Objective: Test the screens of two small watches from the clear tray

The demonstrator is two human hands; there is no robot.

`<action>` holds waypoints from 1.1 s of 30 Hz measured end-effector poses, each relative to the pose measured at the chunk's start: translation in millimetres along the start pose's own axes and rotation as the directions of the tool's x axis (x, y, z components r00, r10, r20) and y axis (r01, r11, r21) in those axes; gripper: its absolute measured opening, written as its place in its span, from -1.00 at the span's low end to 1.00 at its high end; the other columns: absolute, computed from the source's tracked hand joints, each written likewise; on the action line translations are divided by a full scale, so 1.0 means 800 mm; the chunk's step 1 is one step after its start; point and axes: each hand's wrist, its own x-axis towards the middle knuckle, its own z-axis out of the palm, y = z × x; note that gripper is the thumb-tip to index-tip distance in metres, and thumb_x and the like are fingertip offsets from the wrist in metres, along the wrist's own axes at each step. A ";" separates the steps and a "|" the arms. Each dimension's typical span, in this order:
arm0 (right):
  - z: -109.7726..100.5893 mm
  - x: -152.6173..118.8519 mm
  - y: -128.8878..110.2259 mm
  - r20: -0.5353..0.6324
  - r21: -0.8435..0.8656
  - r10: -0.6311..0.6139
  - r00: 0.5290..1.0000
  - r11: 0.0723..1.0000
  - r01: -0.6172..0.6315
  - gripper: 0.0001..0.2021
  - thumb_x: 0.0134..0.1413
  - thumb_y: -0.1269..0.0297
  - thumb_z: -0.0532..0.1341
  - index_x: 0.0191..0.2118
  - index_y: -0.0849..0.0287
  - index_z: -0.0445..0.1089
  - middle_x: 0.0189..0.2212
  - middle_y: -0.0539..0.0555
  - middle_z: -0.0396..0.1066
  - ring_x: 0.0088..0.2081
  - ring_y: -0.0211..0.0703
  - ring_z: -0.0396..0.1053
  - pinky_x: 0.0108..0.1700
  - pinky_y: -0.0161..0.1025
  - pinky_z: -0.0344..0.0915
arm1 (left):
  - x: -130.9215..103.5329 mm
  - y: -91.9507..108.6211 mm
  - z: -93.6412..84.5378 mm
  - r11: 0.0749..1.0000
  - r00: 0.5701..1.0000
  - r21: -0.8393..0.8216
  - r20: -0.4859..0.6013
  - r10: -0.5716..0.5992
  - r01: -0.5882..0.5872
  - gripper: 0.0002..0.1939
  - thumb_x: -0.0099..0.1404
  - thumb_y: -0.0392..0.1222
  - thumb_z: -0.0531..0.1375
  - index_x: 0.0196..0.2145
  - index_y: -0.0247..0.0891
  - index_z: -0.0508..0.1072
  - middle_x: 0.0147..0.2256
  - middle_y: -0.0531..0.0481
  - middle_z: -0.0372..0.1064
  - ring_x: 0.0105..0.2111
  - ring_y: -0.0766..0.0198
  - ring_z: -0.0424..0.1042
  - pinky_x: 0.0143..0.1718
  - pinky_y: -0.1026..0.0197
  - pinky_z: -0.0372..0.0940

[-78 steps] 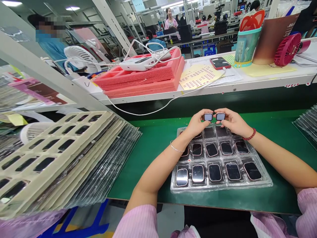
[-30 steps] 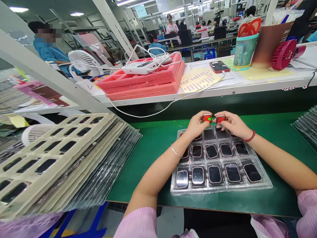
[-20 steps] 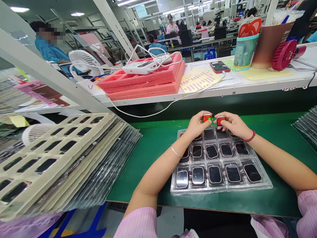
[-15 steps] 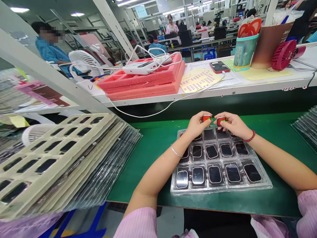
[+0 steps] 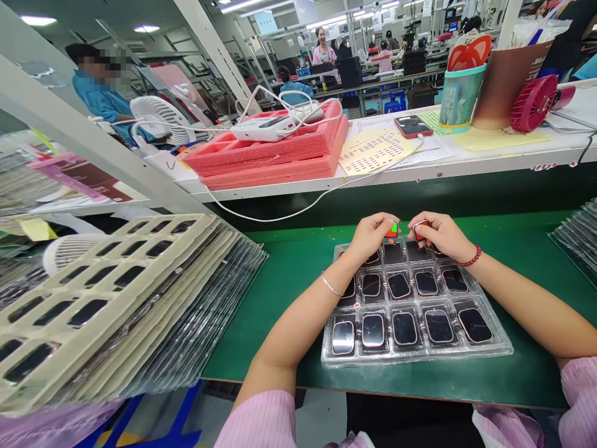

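Note:
My left hand [image 5: 372, 235] is closed on a smartwatch [image 5: 393, 229] whose lit screen shows red and green. A second smartwatch [image 5: 421, 230], its red screen partly covered by my thumb, is gripped in my right hand [image 5: 441, 235]. The two watches are close together but apart, above the far edge of a clear plastic tray [image 5: 415, 359]. Rows of dark-screened watches sit in the tray's compartments, such as one watch [image 5: 404, 328] in the near row. My forearms and hands hide part of the far row.
On the left stand stacked trays [image 5: 186, 311] with a beige watch-filled tray [image 5: 107, 274] on top. More clear trays [image 5: 578, 249] are at the right edge. Pink foam [image 5: 275, 162], a phone [image 5: 413, 126] and a red fan [image 5: 534, 104] lie on the shelf; a white cable [image 5: 289, 218] hangs below it.
Both watches have turned in my fingers, and my right thumb covers more of the right watch's screen. The gap between my hands is slightly wider. The tray has stayed put.

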 end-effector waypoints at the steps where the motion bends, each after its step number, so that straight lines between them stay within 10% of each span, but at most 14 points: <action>1: 0.000 0.000 0.000 -0.004 -0.002 0.007 1.000 1.000 -0.007 -0.84 0.03 0.20 0.31 -0.31 0.18 0.46 -0.47 0.04 0.51 -0.58 -0.29 0.39 -0.57 -0.36 0.31 | 0.000 0.000 0.000 1.000 1.000 0.004 0.001 -0.002 0.002 -0.73 0.25 -0.04 0.23 -0.28 -0.34 0.52 -0.44 -0.04 0.47 -0.47 0.32 0.44 -0.50 0.32 0.31; 17: -0.001 0.005 0.003 -0.048 0.150 0.097 0.994 0.985 -0.089 -0.70 0.05 0.32 0.22 -0.06 0.17 0.44 -0.22 0.12 0.56 -0.43 -0.24 0.49 -0.47 -0.33 0.44 | 0.000 0.002 -0.001 0.994 0.996 -0.064 -0.002 -0.093 0.093 -0.64 0.28 -0.22 0.15 0.03 -0.29 0.44 -0.14 -0.13 0.51 -0.35 0.28 0.54 -0.49 0.37 0.28; 33: 0.000 0.004 0.012 -0.020 -0.064 -0.063 0.998 0.996 0.061 -0.61 -0.11 0.41 0.22 -0.06 0.15 0.32 -0.31 0.04 0.47 -0.47 -0.27 0.36 -0.49 -0.31 0.37 | 0.005 -0.016 0.000 0.998 0.998 -0.016 0.013 0.060 -0.059 -0.50 0.03 -0.43 0.20 -0.02 -0.29 0.41 -0.25 -0.05 0.46 -0.22 0.24 0.49 -0.19 0.21 0.38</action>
